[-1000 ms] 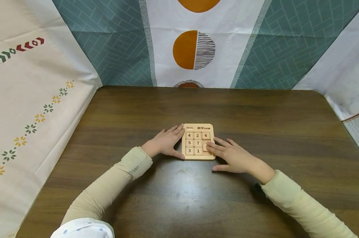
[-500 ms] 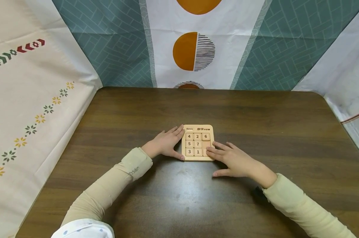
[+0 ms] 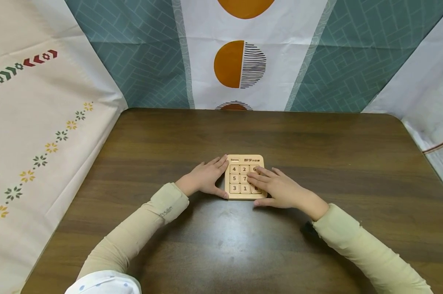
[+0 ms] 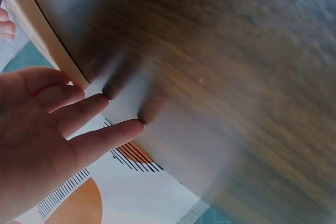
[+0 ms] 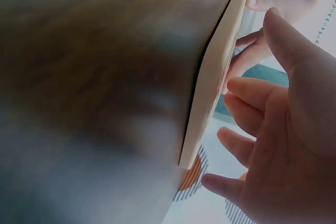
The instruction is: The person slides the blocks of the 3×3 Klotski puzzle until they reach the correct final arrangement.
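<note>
A flat wooden number sliding puzzle (image 3: 243,197) lies on the table in the head view, its square tiles set in rows. My left hand (image 3: 205,176) holds its left side between spread fingers and thumb, fingers near the top corner and thumb at the bottom one. Over the right side reaches my right hand (image 3: 281,191), fingers extended, fingertips at the tile marked 7 (image 3: 244,178) and the space beside it. Those fingers partly cover tile 6 (image 3: 254,168) and tile 8 (image 3: 256,188). In the right wrist view the puzzle's edge (image 5: 207,93) shows beyond the loosely bent fingers.
The brown wooden table (image 3: 162,134) extends around the puzzle on all sides. Behind it hangs a teal and white cloth (image 3: 276,94) with orange circles. A cream patterned cloth (image 3: 30,122) borders the left, and a pale cloth (image 3: 430,81) the right.
The tile under my right fingers slid down from the middle right to the bottom right cell. My right hand then moved left and up toward tile 7. The left hand stayed in place.
</note>
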### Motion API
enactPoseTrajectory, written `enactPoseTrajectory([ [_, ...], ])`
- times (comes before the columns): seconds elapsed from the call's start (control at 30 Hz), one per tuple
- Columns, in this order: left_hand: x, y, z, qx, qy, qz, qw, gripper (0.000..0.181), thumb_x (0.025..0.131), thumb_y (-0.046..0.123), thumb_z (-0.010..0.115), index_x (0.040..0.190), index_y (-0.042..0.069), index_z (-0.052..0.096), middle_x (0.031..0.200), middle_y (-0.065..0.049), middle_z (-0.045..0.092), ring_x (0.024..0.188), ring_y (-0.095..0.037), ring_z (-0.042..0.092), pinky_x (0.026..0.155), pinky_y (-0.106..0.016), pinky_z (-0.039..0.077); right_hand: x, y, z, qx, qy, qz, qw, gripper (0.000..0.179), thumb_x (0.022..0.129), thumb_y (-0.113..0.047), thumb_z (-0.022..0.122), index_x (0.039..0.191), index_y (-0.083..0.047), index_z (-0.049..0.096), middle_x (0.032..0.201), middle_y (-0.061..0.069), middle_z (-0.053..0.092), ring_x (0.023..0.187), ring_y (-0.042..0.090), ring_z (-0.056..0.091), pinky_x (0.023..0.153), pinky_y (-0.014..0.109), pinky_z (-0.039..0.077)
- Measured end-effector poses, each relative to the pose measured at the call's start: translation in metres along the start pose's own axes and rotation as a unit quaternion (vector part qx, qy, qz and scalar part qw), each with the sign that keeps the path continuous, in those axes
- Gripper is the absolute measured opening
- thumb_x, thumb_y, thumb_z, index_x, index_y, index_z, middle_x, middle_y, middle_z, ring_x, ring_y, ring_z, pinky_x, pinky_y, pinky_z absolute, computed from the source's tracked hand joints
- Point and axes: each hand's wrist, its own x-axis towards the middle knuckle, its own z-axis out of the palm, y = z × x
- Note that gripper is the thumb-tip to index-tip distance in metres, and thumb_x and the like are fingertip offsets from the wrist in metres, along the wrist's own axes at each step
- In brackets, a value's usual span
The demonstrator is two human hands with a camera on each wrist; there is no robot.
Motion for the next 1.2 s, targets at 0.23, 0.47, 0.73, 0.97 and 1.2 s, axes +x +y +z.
enactPoseTrajectory([
  [0.23, 0.001, 0.0, 0.002, 0.002, 0.005, 0.002, 1.0, 0.111, 0.07, 0.071, 0.057, 0.146, 0.006, 0.01, 0.152, -0.009, -0.001, 0.137, -0.028, 0.011, 0.099, -0.055, 0.027, 0.01, -0.004, 0.0, 0.008, -0.022, 0.001, 0.9997, 0.072, 0.085, -0.052, 0.055, 0.141, -0.011, 0.036, 0.146, 0.003, 0.03, 0.136, 0.029, 0.017, 0.1, 0.059, 0.018],
  [0.47, 0.001, 0.0, 0.002, 0.005, 0.006, -0.001, 1.0, 0.111, 0.07, 0.072, 0.056, 0.147, 0.007, 0.011, 0.152, -0.008, -0.001, 0.137, -0.028, 0.012, 0.099, -0.054, 0.027, 0.008, -0.002, 0.001, 0.003, -0.023, -0.001, 0.9997, 0.072, 0.085, -0.051, 0.055, 0.141, -0.01, 0.036, 0.146, 0.004, 0.031, 0.136, 0.03, 0.017, 0.1, 0.06, 0.018],
  [0.73, 0.0, 0.0, 0.001, 0.004, 0.0, -0.005, 1.0, 0.11, 0.07, 0.071, 0.056, 0.147, 0.007, 0.01, 0.152, -0.008, -0.001, 0.137, -0.027, 0.011, 0.1, -0.054, 0.026, 0.001, 0.003, 0.001, -0.002, -0.015, -0.004, 0.9999, 0.074, 0.083, -0.051, 0.057, 0.14, -0.008, 0.037, 0.145, 0.006, 0.033, 0.135, 0.03, 0.019, 0.098, 0.06, 0.021],
  [0.97, -0.001, 0.001, 0.001, 0.0, 0.003, -0.001, 1.0, 0.111, 0.07, 0.071, 0.057, 0.147, 0.007, 0.01, 0.152, -0.008, -0.001, 0.137, -0.028, 0.011, 0.1, -0.054, 0.026, -0.005, 0.006, 0.0, -0.002, -0.025, 0.007, 0.9997, 0.075, 0.083, -0.052, 0.057, 0.14, -0.008, 0.037, 0.145, 0.007, 0.032, 0.135, 0.03, 0.019, 0.098, 0.061, 0.02],
  [1.2, -0.001, 0.001, 0.001, 0.003, 0.005, -0.002, 1.0, 0.111, 0.07, 0.071, 0.057, 0.147, 0.007, 0.01, 0.152, -0.009, -0.001, 0.137, -0.027, 0.01, 0.1, -0.054, 0.026, -0.011, 0.01, 0.001, 0.002, -0.018, 0.005, 0.9998, 0.074, 0.083, -0.051, 0.058, 0.14, -0.008, 0.037, 0.145, 0.006, 0.032, 0.134, 0.032, 0.02, 0.097, 0.061, 0.021],
])
